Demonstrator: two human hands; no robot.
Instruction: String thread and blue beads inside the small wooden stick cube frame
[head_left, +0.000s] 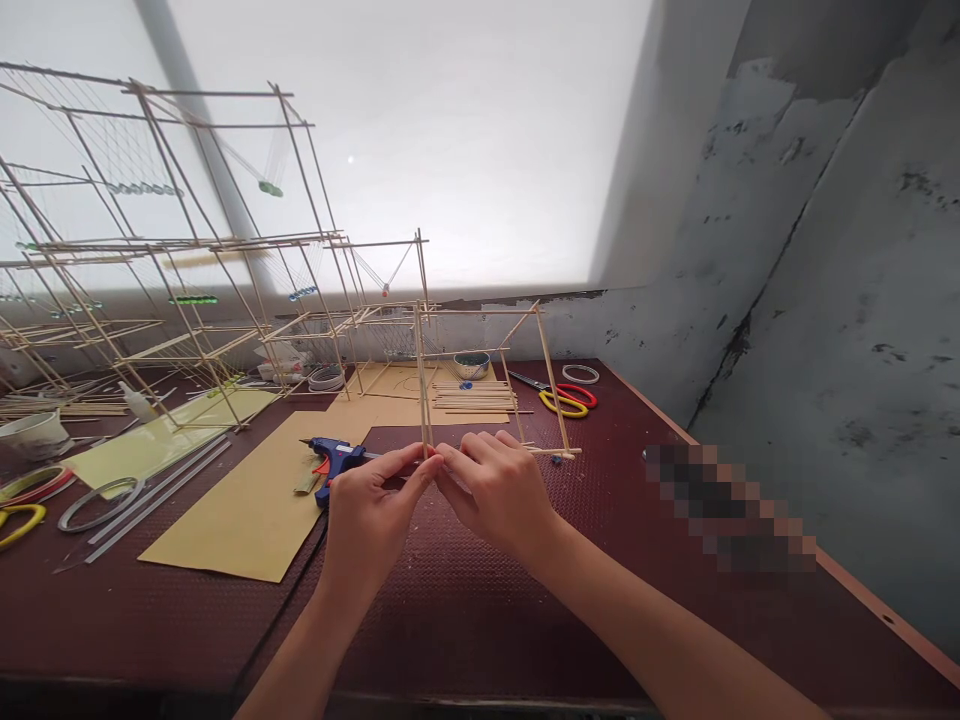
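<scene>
A small box-shaped frame of thin wooden sticks [553, 380] stands on the table in front of me. At its near left bottom corner, my left hand [367, 505] pinches the sticks between thumb and fingers. Right beside it, my right hand [502, 490] is closed on the same corner, with its fingertips touching those of the left. The joint itself is mostly hidden by my fingers. Just left of my left hand lies a blue glue gun [341, 457] with an orange trigger. Behind the frame's lower part is a row of loose wooden sticks [480, 397].
Larger stick frames with hanging marbles [193, 299] fill the left back. Scissors [568, 400] with red and yellow handles lie at the back right, near a small round tin [472, 366]. Yellow card [232, 520] covers part of the dark red table [450, 620]. A cord runs left of my arm.
</scene>
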